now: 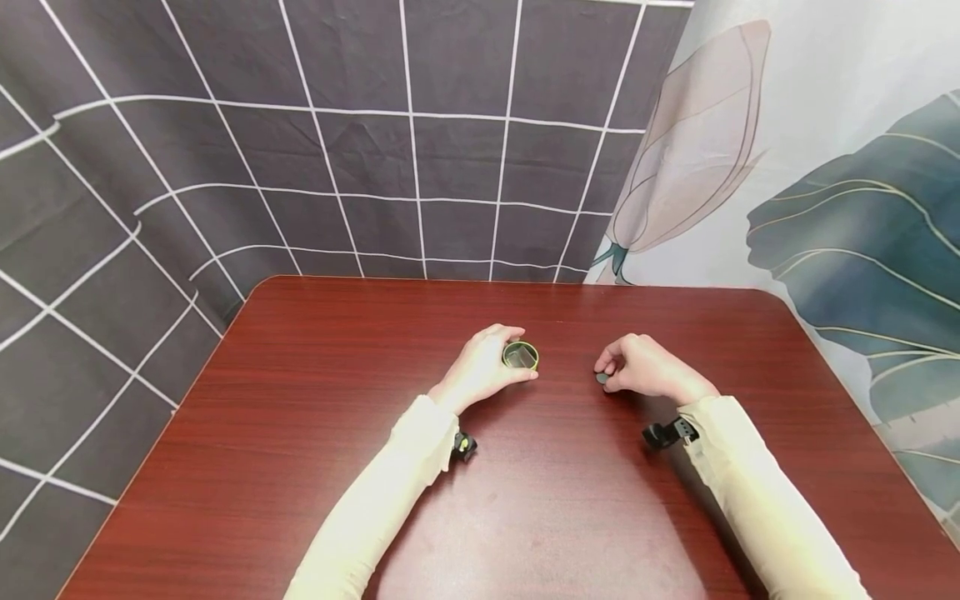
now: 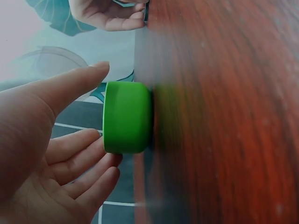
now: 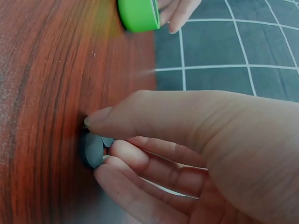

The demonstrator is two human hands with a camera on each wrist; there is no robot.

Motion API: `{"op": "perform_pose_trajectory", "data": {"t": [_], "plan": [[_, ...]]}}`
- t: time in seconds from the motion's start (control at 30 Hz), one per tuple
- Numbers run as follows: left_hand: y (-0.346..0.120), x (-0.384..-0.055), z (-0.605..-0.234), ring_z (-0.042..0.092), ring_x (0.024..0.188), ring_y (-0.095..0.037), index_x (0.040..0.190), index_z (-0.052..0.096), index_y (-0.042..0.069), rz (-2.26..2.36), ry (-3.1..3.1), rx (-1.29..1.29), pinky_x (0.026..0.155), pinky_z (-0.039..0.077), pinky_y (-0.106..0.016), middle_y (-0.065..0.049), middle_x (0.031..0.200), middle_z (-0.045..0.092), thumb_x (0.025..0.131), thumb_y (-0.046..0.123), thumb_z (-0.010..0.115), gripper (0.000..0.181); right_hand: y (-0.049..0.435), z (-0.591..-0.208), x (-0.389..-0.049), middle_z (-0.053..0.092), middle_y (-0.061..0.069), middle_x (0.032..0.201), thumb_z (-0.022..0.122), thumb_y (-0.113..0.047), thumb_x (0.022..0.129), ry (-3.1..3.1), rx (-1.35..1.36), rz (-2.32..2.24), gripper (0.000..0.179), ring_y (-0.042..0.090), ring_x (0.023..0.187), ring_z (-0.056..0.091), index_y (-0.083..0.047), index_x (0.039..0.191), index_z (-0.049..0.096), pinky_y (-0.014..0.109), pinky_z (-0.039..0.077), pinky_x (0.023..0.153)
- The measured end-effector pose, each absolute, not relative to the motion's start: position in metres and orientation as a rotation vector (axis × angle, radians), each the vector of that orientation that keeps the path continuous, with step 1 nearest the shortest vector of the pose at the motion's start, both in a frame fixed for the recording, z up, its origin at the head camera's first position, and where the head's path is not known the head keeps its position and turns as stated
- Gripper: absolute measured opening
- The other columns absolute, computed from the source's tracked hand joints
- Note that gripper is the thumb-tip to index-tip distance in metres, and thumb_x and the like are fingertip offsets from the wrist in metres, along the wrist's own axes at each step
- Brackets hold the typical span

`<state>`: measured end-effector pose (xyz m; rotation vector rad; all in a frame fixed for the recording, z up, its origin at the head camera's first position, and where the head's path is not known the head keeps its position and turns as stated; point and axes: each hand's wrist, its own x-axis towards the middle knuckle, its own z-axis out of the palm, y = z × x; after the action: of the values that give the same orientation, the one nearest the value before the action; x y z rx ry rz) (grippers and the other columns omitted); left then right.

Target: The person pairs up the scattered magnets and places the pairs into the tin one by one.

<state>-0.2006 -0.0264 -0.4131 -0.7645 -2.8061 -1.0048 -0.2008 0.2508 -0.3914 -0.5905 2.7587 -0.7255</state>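
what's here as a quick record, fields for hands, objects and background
left hand: thumb and fingers spread around bright green round cup
cup position: upright on dark red wood-grain table
cup contents: something grey, unclear
right hand: holds flat dark grey round disc at fingertips
beside disc: another dark piece, partly hidden
background: dark grey cloth with white grid lines

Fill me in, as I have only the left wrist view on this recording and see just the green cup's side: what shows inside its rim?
Observer: In the head view, something grey shows inside the cup; it is too small to name.
Operator: And at the right hand's fingertips? I barely get a dark sliver.
Observer: The right wrist view shows a dark disc with a round face, between the right hand's thumb and fingers.
Operator: Only that one?
Observer: No, part of a second piece, also dark, shows beside it in the right wrist view.
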Motion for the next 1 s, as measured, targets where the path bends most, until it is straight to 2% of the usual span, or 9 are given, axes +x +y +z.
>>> {"op": "perform_pose_trajectory", "data": {"t": [0.23, 0.43, 1.0], "plan": [[-0.028, -0.207, -0.418, 0.060, 0.094, -0.014, 0.120, 0.062, 0.004, -1.080, -2.808, -0.754, 0.083, 0.044, -0.025, -0.004, 0.111, 0.063, 0.067, 0.035, 0.083, 0.065, 0.248, -0.391, -0.204, 0.059, -0.007, 0.061, 0.076, -0.012, 0.064, 2.758, -0.525, -0.663, 0.013, 0.011, 0.061, 0.054, -0.015, 0.075, 0.069, 0.030, 0.044, 0.064], [-0.029, -0.211, -0.421, 0.059, 0.086, -0.012, 0.114, 0.066, 0.007, -1.080, -2.795, -0.758, 0.078, 0.044, -0.024, -0.001, 0.101, 0.065, 0.066, 0.037, 0.084, 0.060, 0.246, -0.392, -0.204, 0.059, -0.008, 0.060, 0.077, -0.013, 0.063, 2.771, -0.543, -0.661, 0.013, 0.011, 0.060, 0.054, -0.015, 0.072, 0.069, 0.030, 0.044, 0.063], [-0.029, -0.210, -0.418, 0.057, 0.082, -0.010, 0.112, 0.067, 0.009, -1.123, -2.826, -0.723, 0.075, 0.044, -0.023, 0.000, 0.096, 0.064, 0.066, 0.035, 0.084, 0.056, 0.241, -0.392, -0.202, 0.057, -0.007, 0.059, 0.078, -0.013, 0.063, 2.805, -0.577, -0.658, 0.012, 0.011, 0.060, 0.053, -0.015, 0.070, 0.067, 0.030, 0.043, 0.062]]}}
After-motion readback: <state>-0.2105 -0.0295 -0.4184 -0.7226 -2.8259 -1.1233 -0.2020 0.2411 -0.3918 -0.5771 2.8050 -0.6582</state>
